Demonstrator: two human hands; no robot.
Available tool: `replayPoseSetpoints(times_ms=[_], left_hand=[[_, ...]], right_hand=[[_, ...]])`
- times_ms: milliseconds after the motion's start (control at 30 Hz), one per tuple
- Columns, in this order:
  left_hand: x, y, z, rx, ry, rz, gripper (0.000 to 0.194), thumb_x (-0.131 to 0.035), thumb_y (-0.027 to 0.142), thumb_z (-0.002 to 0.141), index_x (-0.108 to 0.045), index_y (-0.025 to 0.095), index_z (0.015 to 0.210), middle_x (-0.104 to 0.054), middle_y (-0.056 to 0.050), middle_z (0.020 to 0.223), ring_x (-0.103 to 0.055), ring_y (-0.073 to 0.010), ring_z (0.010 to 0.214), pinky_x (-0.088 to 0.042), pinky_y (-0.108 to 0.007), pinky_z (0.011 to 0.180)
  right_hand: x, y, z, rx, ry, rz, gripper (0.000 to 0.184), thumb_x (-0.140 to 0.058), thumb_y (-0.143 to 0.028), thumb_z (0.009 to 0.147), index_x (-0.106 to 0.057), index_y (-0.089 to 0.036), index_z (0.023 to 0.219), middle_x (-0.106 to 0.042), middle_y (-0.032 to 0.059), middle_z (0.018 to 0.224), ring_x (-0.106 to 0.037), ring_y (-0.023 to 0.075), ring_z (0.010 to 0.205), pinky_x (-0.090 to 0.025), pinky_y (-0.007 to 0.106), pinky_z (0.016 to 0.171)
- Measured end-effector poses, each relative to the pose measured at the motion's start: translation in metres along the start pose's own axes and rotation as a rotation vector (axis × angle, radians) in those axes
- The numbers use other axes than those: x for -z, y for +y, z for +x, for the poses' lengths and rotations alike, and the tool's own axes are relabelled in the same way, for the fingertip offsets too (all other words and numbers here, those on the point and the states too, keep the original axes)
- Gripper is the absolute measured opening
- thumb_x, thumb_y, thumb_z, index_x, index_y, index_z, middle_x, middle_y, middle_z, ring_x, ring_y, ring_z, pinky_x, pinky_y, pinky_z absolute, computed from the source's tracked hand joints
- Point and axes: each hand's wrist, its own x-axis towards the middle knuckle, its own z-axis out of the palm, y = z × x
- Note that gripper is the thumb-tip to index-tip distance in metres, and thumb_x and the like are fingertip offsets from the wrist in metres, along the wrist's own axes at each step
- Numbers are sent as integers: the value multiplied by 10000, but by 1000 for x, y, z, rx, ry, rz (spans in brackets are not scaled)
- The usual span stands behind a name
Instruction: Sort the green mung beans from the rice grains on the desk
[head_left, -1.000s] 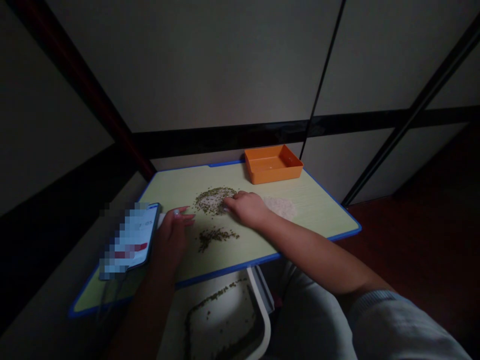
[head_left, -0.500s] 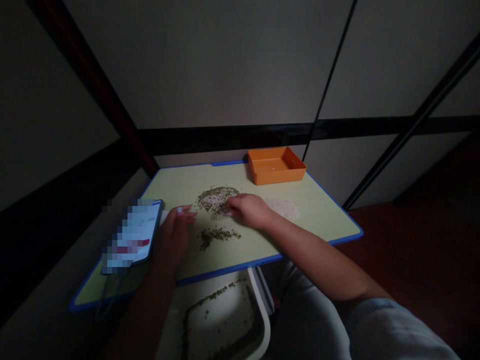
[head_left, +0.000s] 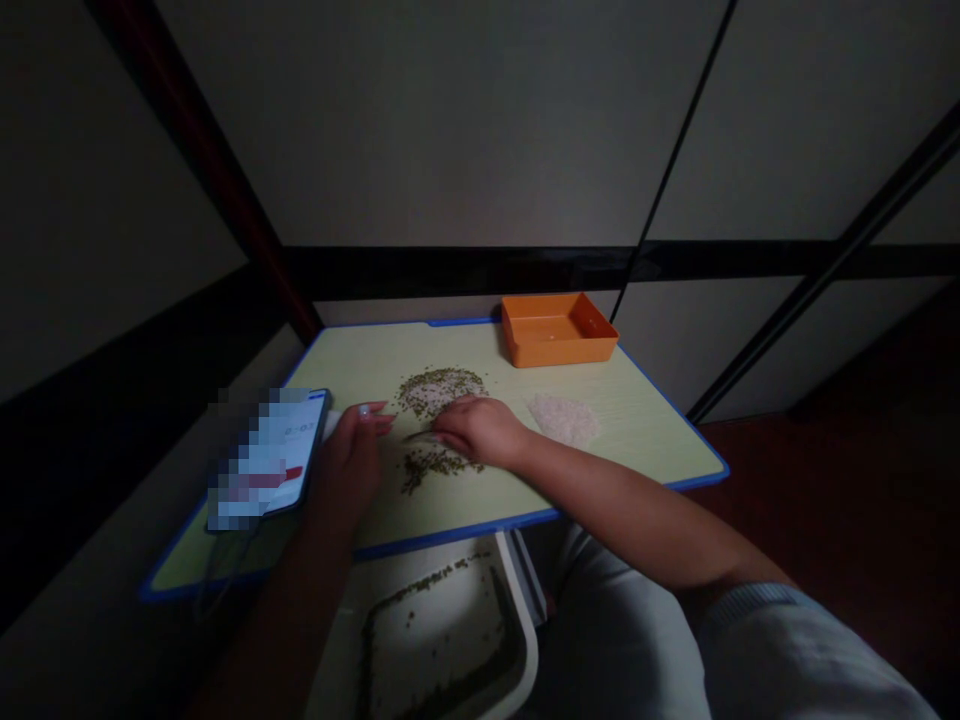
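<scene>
My right hand (head_left: pixel 480 430) rests on the pale green table (head_left: pixel 637 440), fingertips down between a mixed heap of green beans and white rice (head_left: pixel 439 388) and a smaller pile of green beans (head_left: pixel 427 465) nearer to me. A white rice pile (head_left: pixel 564 417) lies to its right. My left hand (head_left: pixel 349 465) lies flat on the table beside a lit phone (head_left: pixel 266 460), fingers pointing toward the beans. Whether the right fingers pinch any grains is too small to tell.
An orange tray (head_left: pixel 559 328) stands at the table's far edge. Below the near edge sits a white tray (head_left: pixel 442 640) holding green beans along its rim. A wall with dark bars rises behind. Dark floor lies to the right.
My right hand has slid from the mixed heap toward me, down to the smaller bean pile. The left hand has barely shifted beside the phone.
</scene>
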Motion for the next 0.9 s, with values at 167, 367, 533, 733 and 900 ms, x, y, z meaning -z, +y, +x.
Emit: replayPoseSetpoints(times_ms=[167, 367, 533, 733, 900], left_hand=[[0, 2, -1, 8, 2, 8, 399, -421, 565, 995, -684, 286, 1107, -801, -95, 1062, -755, -336, 1084, -536, -549, 1087], [1, 7, -2, 11, -5, 14, 393, -422, 567, 993, -681, 288, 1091, -801, -102, 1076, -753, -340, 1103, -537, -546, 1078], [0, 5, -2, 10, 5, 29, 407, -399, 578, 1001, -672, 292, 1097, -792, -98, 1067, -748, -329, 1100, -531, -528, 1085], [0, -2, -1, 9, -11, 22, 426, -403, 584, 1013, -680, 284, 1135, -794, -96, 1076, -750, -319, 1086, -536, -517, 1084], [-1, -8, 1, 18, -11, -6, 477, -404, 631, 1002, -683, 270, 1138, -796, -107, 1091, -754, -317, 1036, -552, -530, 1055]], right_hand=[[-8, 1, 6, 199, -38, 150, 258, -552, -216, 1097, -792, -202, 1188, -817, 107, 1232, -684, 202, 1187, -493, 306, 1033], [-7, 0, 7, 241, -59, 142, 328, -487, -172, 1101, -792, -189, 1221, -816, 91, 1251, -649, 196, 1256, -470, 308, 1118], [-3, 1, 4, 256, -89, 151, 337, -498, -136, 1077, -805, -223, 1187, -830, 57, 1223, -640, 195, 1208, -478, 302, 1097], [-6, 14, -1, 291, -59, 226, 316, -514, -127, 1073, -811, -188, 1160, -832, 86, 1193, -653, 201, 1186, -486, 312, 1122], [-8, 21, -4, 343, -33, 292, 302, -523, -158, 1084, -820, -184, 1132, -839, 110, 1140, -694, 219, 1144, -530, 360, 1086]])
